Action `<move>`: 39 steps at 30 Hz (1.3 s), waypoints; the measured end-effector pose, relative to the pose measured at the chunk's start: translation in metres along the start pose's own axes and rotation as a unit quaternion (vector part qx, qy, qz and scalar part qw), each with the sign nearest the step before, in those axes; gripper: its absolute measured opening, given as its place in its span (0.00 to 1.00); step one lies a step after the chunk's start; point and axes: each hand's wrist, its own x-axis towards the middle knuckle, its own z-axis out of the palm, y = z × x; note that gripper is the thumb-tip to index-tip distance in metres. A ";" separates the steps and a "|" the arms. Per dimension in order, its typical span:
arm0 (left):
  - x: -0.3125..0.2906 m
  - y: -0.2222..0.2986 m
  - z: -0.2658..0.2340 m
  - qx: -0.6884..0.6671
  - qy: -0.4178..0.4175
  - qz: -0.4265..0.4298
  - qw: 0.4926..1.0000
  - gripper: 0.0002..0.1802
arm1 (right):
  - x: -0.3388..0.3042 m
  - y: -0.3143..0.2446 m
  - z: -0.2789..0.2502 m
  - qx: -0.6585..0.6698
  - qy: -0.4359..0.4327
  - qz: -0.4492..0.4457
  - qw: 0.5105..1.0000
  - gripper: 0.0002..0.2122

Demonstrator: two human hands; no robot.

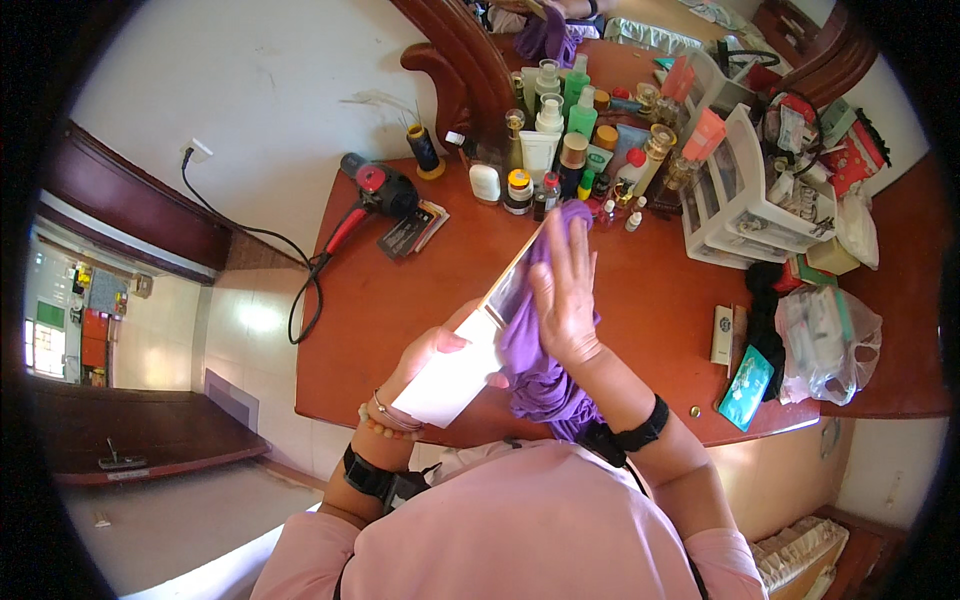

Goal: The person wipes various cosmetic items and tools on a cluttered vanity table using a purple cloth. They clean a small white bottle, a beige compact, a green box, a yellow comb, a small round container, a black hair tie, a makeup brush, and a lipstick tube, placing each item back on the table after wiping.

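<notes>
Flat white panel (455, 375) with a gold-toned edge is being held at a slant above the near part of the bench (645, 310). Left hand (428, 352) is grasping its lower part, thumb on the near face, fingertips showing at the opposite edge. Purple cloth (518, 338) is covering the panel's upper right side and hanging in folds below. Right hand (566, 295) is lying against the cloth, fingers extended, not clenched. Beyond, bottles and jars (575, 150) are standing clustered; a hair dryer (378, 190) is resting to their left, a white drawer unit (745, 195) to their right. Nearer, at right, a teal packet (746, 388) is lying beside a clear plastic bag (832, 345).
</notes>
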 end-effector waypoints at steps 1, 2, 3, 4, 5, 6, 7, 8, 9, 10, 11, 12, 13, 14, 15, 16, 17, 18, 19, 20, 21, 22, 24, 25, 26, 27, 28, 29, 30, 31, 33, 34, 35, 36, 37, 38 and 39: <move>-0.002 0.003 -0.001 -0.007 -0.005 -0.021 1.000 0.34 | 0.005 0.009 -0.001 0.064 0.009 0.033 0.997 0.26; -0.002 0.006 0.000 -0.013 -0.011 -0.043 0.999 0.34 | 0.009 0.013 -0.003 0.154 0.007 0.078 0.985 0.24; -0.002 0.008 0.000 -0.020 -0.016 -0.064 0.998 0.34 | 0.008 0.022 0.000 0.218 0.035 0.087 0.971 0.20; -0.002 0.009 -0.001 -0.029 -0.026 -0.064 0.997 0.33 | 0.006 0.022 -0.003 0.200 0.030 0.089 0.975 0.18; -0.001 0.010 -0.004 -0.038 -0.035 -0.064 0.997 0.32 | 0.003 0.020 -0.006 0.182 0.025 0.091 0.979 0.17; -0.001 0.012 -0.005 -0.047 -0.045 -0.063 0.996 0.31 | 0.002 0.017 -0.006 0.159 0.056 0.069 0.983 0.14; 0.000 0.014 -0.004 -0.047 0.010 -0.058 0.997 0.31 | 0.000 0.014 -0.009 0.144 0.049 0.092 0.984 0.14; 0.000 0.016 -0.002 -0.048 0.064 -0.052 0.995 0.31 | -0.002 0.015 -0.012 0.118 0.045 0.079 0.989 0.14; 0.001 0.017 -0.001 -0.048 0.118 -0.046 0.991 0.31 | -0.004 0.016 -0.013 0.093 0.039 0.066 0.993 0.13; 0.000 0.018 -0.001 -0.047 0.120 -0.032 0.991 0.32 | -0.006 0.015 -0.012 0.080 0.028 0.063 0.994 0.14; 0.001 0.018 -0.002 -0.046 0.123 -0.017 0.991 0.33 | -0.008 0.015 -0.011 0.067 0.016 0.060 0.996 0.14; 0.001 0.018 -0.003 -0.046 0.125 -0.003 0.991 0.34 | -0.009 0.015 -0.010 0.053 0.005 0.057 0.997 0.15; 0.002 0.018 -0.005 -0.046 0.126 0.011 0.991 0.36 | -0.010 0.016 -0.010 0.085 -0.010 0.071 0.994 0.15; -0.001 0.019 -0.009 -0.017 0.107 0.013 0.994 0.34 | -0.010 0.018 -0.011 0.116 -0.025 0.085 0.989 0.16; -0.003 0.019 -0.018 0.036 0.101 0.030 0.994 0.33 | -0.011 0.021 -0.012 0.146 -0.040 0.100 0.983 0.16; -0.006 0.018 -0.023 0.088 0.094 0.049 0.991 0.33 | -0.011 0.025 -0.012 0.189 -0.077 0.085 0.975 0.18; -0.004 0.019 -0.027 0.128 0.107 0.045 0.985 0.31 | -0.012 0.026 -0.015 0.224 -0.126 0.085 0.963 0.19; -0.002 0.021 -0.028 0.169 0.120 0.041 0.977 0.29 | -0.012 0.026 -0.019 0.259 -0.174 0.086 0.946 0.19; 0.000 0.028 -0.028 0.182 0.103 0.008 0.978 0.25 | -0.011 0.027 -0.025 0.291 -0.220 0.088 0.927 0.20; 0.000 0.026 -0.024 0.197 0.148 0.026 0.969 0.23 | -0.006 0.022 -0.037 0.312 -0.276 0.111 0.903 0.21; -0.001 0.025 -0.018 0.211 0.193 0.045 0.957 0.21 | -0.004 0.023 -0.041 0.324 -0.294 0.106 0.893 0.20; -0.002 0.026 -0.023 0.227 0.185 0.043 0.955 0.19 | -0.001 0.025 -0.043 0.337 -0.311 0.100 0.883 0.20; -0.007 0.030 -0.038 0.258 0.170 0.038 0.950 0.17 | 0.003 0.024 -0.057 0.273 -0.323 0.112 0.899 0.20; -0.006 0.030 -0.037 0.245 0.185 0.048 0.950 0.16 | 0.003 0.027 -0.058 0.328 -0.272 0.168 0.889 0.20; -0.006 0.029 -0.035 0.232 0.201 0.058 0.950 0.14 | 0.002 0.030 -0.058 0.381 -0.218 0.223 0.871 0.20; -0.006 0.028 -0.034 0.219 0.216 0.068 0.949 0.13 | 0.001 0.032 -0.058 0.430 -0.162 0.276 0.844 0.20; -0.007 0.028 -0.038 0.246 0.210 0.082 0.943 0.14 | 0.002 0.026 -0.062 0.451 -0.146 0.275 0.837 0.21; -0.007 0.026 -0.044 0.272 0.204 0.096 0.935 0.15 | -0.001 0.019 -0.060 0.399 -0.137 0.212 0.882 0.21; -0.008 0.025 -0.047 0.298 0.199 0.110 0.927 0.15 | -0.005 0.008 -0.053 0.344 -0.127 0.146 0.919 0.21; -0.003 0.020 -0.040 0.283 0.208 0.133 0.927 0.14 | -0.011 -0.005 -0.049 0.282 -0.110 0.082 0.950 0.21; 0.014 0.001 -0.016 0.253 0.222 0.175 0.925 0.12 | -0.024 -0.025 -0.038 0.337 -0.217 0.013 0.916 0.26; 0.016 -0.004 -0.007 0.257 0.201 0.150 0.933 0.16 | -0.026 -0.032 -0.027 0.198 -0.195 -0.121 0.953 0.29; 0.016 -0.007 0.000 0.284 0.178 0.161 0.928 0.20 | -0.026 -0.040 -0.021 0.174 -0.226 -0.123 0.950 0.27; 0.018 -0.016 -0.005 0.296 0.166 0.198 0.919 0.20 | -0.024 -0.044 -0.017 0.104 -0.232 -0.144 0.956 0.26; 0.021 -0.020 -0.003 0.307 0.154 0.236 0.909 0.20 | -0.020 -0.044 -0.014 0.033 -0.236 -0.163 0.957 0.26; 0.021 -0.018 0.000 0.272 0.130 0.223 0.927 0.21 | -0.016 -0.038 -0.012 0.011 -0.225 -0.166 0.960 0.27; 0.019 -0.015 0.002 0.303 0.119 0.211 0.922 0.21 | -0.011 -0.039 -0.012 -0.019 -0.193 -0.154 0.969 0.27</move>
